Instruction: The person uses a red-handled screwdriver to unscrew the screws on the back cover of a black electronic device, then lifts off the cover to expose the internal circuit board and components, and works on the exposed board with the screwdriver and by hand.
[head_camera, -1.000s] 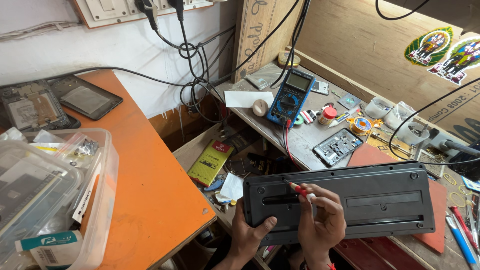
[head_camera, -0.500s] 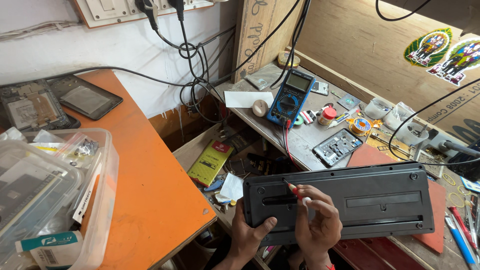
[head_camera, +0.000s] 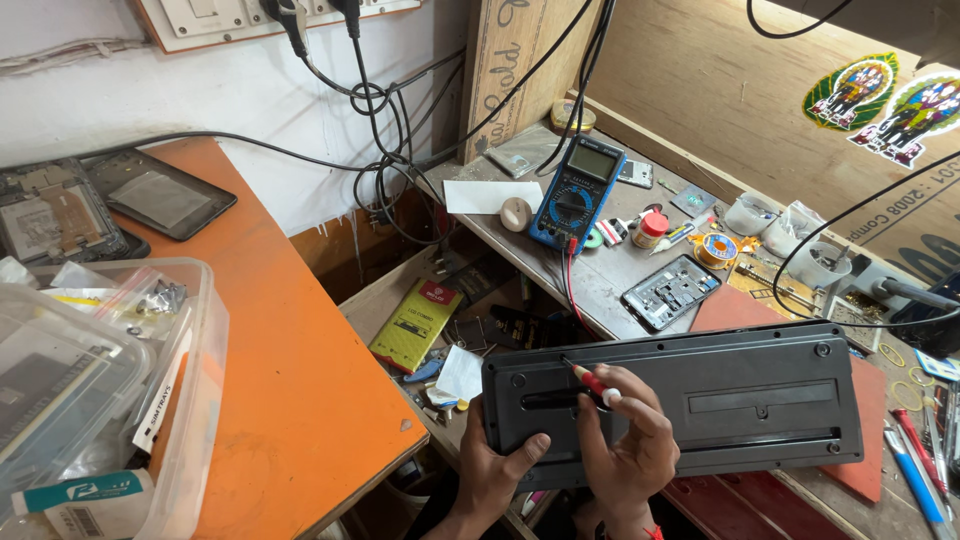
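Screws look still seated in the black keyboard back (head_camera: 700, 400); my left hand (head_camera: 495, 470) clamps its near-left edge, right-hand fingers (head_camera: 625, 425) pinched on the red screwdriver (head_camera: 592, 382).

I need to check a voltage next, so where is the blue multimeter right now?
In the head view the blue multimeter lies on the grey workbench at upper centre, beyond the black keyboard, between a small round white knob and a red-capped bottle.

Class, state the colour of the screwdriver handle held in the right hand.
Red with a white cap; the screwdriver shows best in the head view.
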